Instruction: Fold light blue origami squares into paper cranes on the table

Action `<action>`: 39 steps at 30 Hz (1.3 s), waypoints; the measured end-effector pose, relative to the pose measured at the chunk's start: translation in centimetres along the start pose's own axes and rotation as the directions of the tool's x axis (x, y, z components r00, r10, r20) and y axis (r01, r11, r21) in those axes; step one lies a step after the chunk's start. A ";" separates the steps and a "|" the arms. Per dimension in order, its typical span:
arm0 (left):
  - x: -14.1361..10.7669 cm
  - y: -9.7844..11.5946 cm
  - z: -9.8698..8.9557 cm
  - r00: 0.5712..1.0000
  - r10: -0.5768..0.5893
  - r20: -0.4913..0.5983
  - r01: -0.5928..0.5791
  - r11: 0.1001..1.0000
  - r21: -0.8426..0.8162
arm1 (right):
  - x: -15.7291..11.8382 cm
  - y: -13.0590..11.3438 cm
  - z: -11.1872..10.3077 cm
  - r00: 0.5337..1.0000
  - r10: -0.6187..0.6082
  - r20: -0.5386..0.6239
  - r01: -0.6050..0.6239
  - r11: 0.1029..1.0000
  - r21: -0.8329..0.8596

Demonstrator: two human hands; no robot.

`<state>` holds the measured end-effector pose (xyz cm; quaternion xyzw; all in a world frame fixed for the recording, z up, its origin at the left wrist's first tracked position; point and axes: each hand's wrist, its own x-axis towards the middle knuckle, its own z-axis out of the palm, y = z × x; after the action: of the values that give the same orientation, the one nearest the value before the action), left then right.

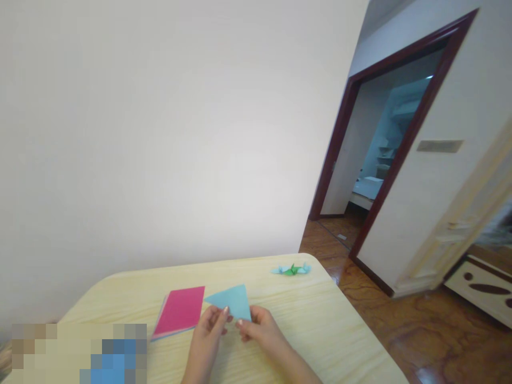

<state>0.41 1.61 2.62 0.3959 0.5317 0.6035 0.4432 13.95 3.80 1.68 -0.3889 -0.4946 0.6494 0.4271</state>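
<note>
A light blue sheet of paper (234, 300), folded into a triangle, is held up above the wooden table (320, 330). My left hand (213, 324) pinches its lower left edge between thumb and fingers. At the lower right corner, my right hand (258, 323) grips the same paper, thumb in front. To the left of my hands lies a stack of square paper (182, 308) with a bright pink sheet on top. Small folded paper figures (293, 270), green and light blue, sit together near the table's far right corner.
A white wall (180, 133) rises behind the table's far edge. To the right are a brown wooden floor (384, 304), an open doorway with a dark red frame (356, 101), and a low cabinet (480, 288). A pixelated patch covers the lower left.
</note>
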 end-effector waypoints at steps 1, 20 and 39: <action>0.1 0.1 -0.1 1.000 -0.001 0.009 0.001 1.000 0.001 | 0.0 -0.1 0.0 0.999 -0.024 0.022 0.024 1.000 0.004; 0.0 -1.1 0.2 0.975 -0.053 0.218 0.046 0.998 0.040 | 0.3 0.0 -1.6 0.977 -0.200 -0.070 0.193 0.977 -0.094; 0.4 -1.4 0.0 0.940 -0.145 0.307 0.133 0.989 0.060 | -0.3 -0.2 -1.6 0.859 -0.510 0.057 0.475 0.749 -0.461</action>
<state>0.46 2.01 1.19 0.4558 0.4936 0.4904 0.5551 15.61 4.05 1.60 -0.3578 -0.7028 0.3631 0.4962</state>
